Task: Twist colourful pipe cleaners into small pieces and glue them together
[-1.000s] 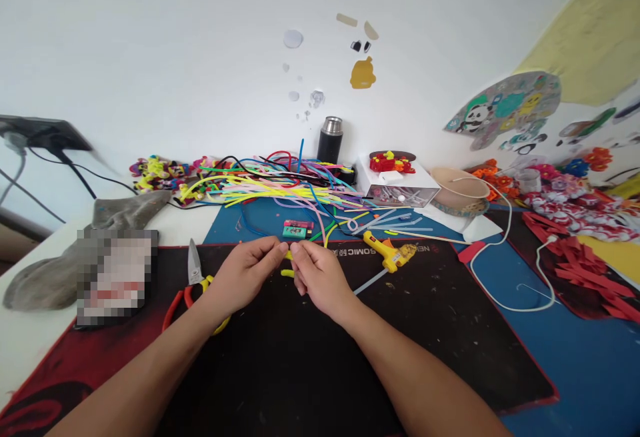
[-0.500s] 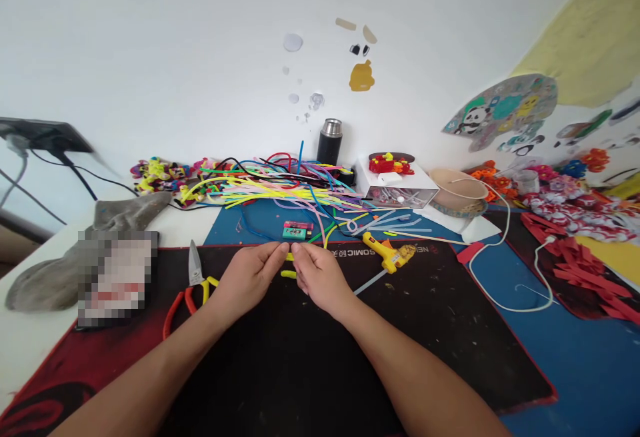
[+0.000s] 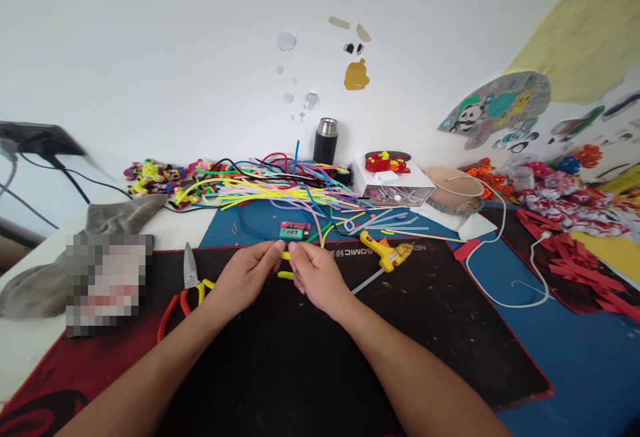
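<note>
My left hand (image 3: 245, 277) and my right hand (image 3: 316, 277) meet fingertip to fingertip over the black desk mat (image 3: 300, 370). Both pinch a short yellow pipe cleaner piece (image 3: 285, 256); another bit of it (image 3: 286, 276) shows just below, between the hands. Behind them lies a loose heap of colourful pipe cleaners (image 3: 270, 187). A small green and pink box (image 3: 294, 230) sits just beyond my fingers.
Red-and-yellow handled pliers (image 3: 187, 284) lie left of my left hand. A yellow glue gun (image 3: 383, 250) with a white cable (image 3: 495, 290) lies to the right. A dark flask (image 3: 325, 142), a clear box (image 3: 393, 187), a bowl (image 3: 453, 190) and red paper pieces (image 3: 580, 264) stand further back.
The view has shifted slightly. My hands stay together on the yellow piece with hardly any movement.
</note>
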{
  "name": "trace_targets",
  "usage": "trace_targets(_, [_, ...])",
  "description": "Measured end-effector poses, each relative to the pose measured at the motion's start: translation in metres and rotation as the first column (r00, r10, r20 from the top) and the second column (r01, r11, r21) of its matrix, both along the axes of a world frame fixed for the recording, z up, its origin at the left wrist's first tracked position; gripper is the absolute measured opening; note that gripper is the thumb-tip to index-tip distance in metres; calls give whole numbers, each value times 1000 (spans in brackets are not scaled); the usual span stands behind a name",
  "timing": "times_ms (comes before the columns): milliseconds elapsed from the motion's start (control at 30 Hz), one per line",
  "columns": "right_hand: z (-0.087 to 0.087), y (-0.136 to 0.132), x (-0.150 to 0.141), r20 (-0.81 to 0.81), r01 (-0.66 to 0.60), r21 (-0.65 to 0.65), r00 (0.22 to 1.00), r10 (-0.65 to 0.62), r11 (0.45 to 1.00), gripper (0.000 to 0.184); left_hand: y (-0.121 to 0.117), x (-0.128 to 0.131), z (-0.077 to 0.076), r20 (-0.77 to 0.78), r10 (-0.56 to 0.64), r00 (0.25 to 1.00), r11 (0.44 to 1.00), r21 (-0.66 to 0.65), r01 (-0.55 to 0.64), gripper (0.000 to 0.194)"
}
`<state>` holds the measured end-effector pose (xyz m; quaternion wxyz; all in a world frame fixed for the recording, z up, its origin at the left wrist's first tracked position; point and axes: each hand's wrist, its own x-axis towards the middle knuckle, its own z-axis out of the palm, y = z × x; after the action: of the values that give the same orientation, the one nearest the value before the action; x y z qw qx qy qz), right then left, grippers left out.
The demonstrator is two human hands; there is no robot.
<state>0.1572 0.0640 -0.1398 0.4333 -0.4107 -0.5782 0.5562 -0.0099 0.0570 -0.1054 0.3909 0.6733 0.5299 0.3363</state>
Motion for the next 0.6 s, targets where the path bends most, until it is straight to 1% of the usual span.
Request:
trace_targets(100, [4,-1,1,26,4,6,1000,-4,1000,52,3,-4,-1,41,-28,999,999,-30,29,52])
trace_targets(267, [7,-1,2,51,-17,-17,999,18,1000,52,3,-5,1,56,-54,997,998,-13,54,48])
trace_targets(467, [10,0,2,-20,-103,-107,995,102,989,49,4,-8,1,11,-3,1000,999,44,3,44])
trace_targets(533, [12,-2,2,-42,-119,-100,992,115,988,46,4,-9,2,-1,13,1000,998,64,-12,44])
trace_targets(600, [14,-3,2,-30,-123,-65,992,121,990,44,4,-9,2,-15,18,1000,997,71,-16,45])
